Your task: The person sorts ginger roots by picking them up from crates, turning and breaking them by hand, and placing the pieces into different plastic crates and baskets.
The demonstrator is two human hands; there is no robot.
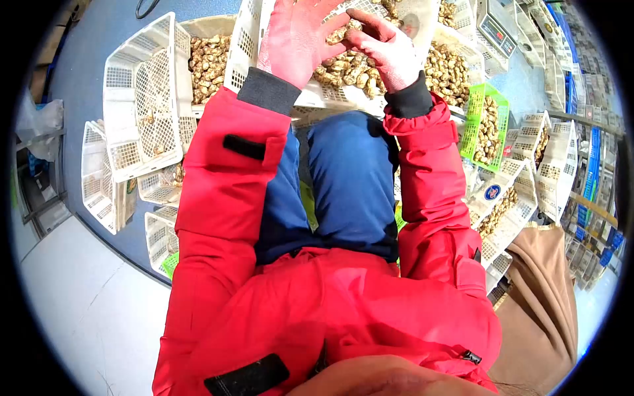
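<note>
**Okay, both hands up over the front crate**

So, my L hand, i.e. left hand (294,43), is over the near left part of the front crate (333,98), fingers apart, tips lost off the top edge. My right hand (389,53) comes in from the crate's other side, thumb and fingers bent in close to the left's. There's a brown lump (341,33) showing betw. them; can't tell if either hand's pinching it or it's just lying behind. Rest of the brown lumps (353,74) are heaped in the crate, right under my palms.

Crate's just beyond my knees (353,158), prob. so both hands get in w/o stretching. Wrists come in from opp. sides, which I reckon leaves the fingertips free to meet mid-crate.

Right of the front crate: green basket (470,124) w/ more lumps, near enough for a short reach, I'd say. Farther right, a scale (496,33), display angled my way, presumably for easy reading. Left of it, another heaped crate (212,26).
</note>
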